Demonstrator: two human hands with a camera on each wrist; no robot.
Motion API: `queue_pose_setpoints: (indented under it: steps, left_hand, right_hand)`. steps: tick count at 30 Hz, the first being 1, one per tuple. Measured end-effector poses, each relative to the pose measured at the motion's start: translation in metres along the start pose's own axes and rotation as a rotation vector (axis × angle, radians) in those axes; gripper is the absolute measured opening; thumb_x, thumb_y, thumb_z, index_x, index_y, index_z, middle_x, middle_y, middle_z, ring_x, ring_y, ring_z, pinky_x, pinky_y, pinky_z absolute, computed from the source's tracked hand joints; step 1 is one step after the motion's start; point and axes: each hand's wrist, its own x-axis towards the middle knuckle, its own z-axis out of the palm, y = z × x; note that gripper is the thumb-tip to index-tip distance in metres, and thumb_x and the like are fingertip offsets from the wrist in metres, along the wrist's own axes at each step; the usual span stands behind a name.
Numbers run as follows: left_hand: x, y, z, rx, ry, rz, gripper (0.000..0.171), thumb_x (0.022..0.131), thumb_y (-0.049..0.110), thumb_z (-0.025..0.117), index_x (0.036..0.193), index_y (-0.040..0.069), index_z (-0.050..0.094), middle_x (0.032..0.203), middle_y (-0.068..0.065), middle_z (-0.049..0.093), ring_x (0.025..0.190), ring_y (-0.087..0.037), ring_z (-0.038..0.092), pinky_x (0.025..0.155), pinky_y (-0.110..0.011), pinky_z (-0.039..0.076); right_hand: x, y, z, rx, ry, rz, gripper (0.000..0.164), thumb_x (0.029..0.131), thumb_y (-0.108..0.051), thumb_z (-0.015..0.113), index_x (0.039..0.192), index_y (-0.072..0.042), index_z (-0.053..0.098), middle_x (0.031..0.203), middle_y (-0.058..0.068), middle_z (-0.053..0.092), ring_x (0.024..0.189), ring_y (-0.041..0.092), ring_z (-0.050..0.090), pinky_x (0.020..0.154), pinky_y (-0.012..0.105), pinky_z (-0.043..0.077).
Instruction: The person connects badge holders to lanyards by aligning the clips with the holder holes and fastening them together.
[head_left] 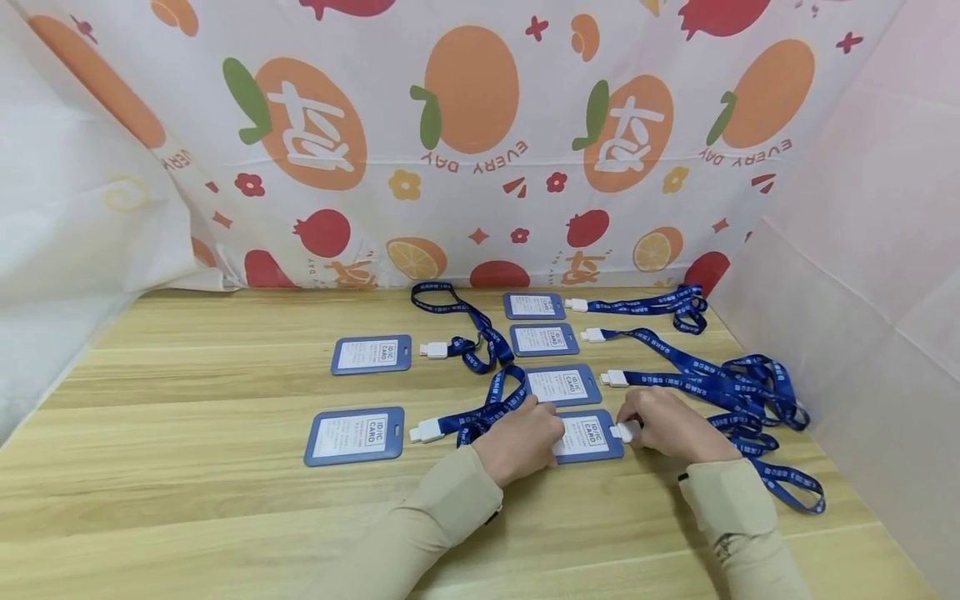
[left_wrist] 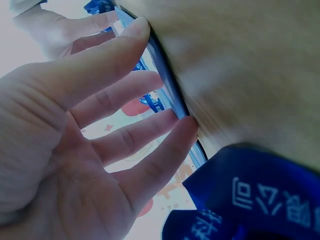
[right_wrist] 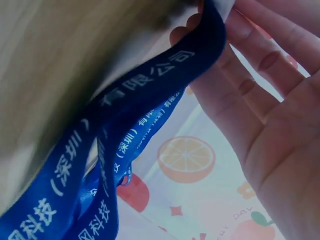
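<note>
A blue ID card holder (head_left: 588,435) with a white printed insert lies flat on the wooden table. My left hand (head_left: 522,437) holds its left end, thumb and fingertips at the edge. In the left wrist view the holder appears edge-on as a thin blue strip (left_wrist: 170,90). At its right, slotted end, my right hand (head_left: 671,423) pinches the white clip (head_left: 625,432) of a blue lanyard. The clip meets the slot end; whether it is fastened cannot be seen. That lanyard's printed strap (right_wrist: 145,80) trails off in the right wrist view.
Just behind lies another card holder (head_left: 562,384), with more in a column beyond. Their lanyards (head_left: 701,383) lie tangled at the right, near the pale side wall (head_left: 847,333). Two more holders (head_left: 355,436) with lanyards lie left. A fruit-patterned cloth (head_left: 472,208) hangs behind.
</note>
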Motion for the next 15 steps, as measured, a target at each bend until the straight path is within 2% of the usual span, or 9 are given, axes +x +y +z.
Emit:
queue_pose_setpoints:
  steps: [6,15]
  left_hand:
    - [-0.0014,-0.0003,-0.0012,-0.011,-0.002,-0.012,0.017,0.086,0.021,0.083,0.097,0.009,0.078,0.096,-0.003,0.066,0.083,-0.018,0.051,0.076,-0.026,0.048]
    - [-0.0008,0.0006,-0.0012,-0.013,-0.001,-0.019,0.017,0.085,0.02,0.083,0.097,0.009,0.078,0.097,-0.003,0.066,0.085,-0.018,0.052,0.077,-0.026,0.048]
  right_hand:
    - [-0.0013,0.003,0.0002,0.019,0.018,-0.033,0.023,0.077,0.008,0.083,0.098,-0.001,0.079,0.094,0.002,0.067,0.086,0.019,0.06,0.084,0.044,0.056]
    - [-0.0026,0.0071,0.0012,0.054,0.011,-0.01,0.023,0.077,0.007,0.083,0.097,-0.002,0.079,0.093,0.001,0.065,0.082,0.018,0.056,0.081,0.042,0.055]
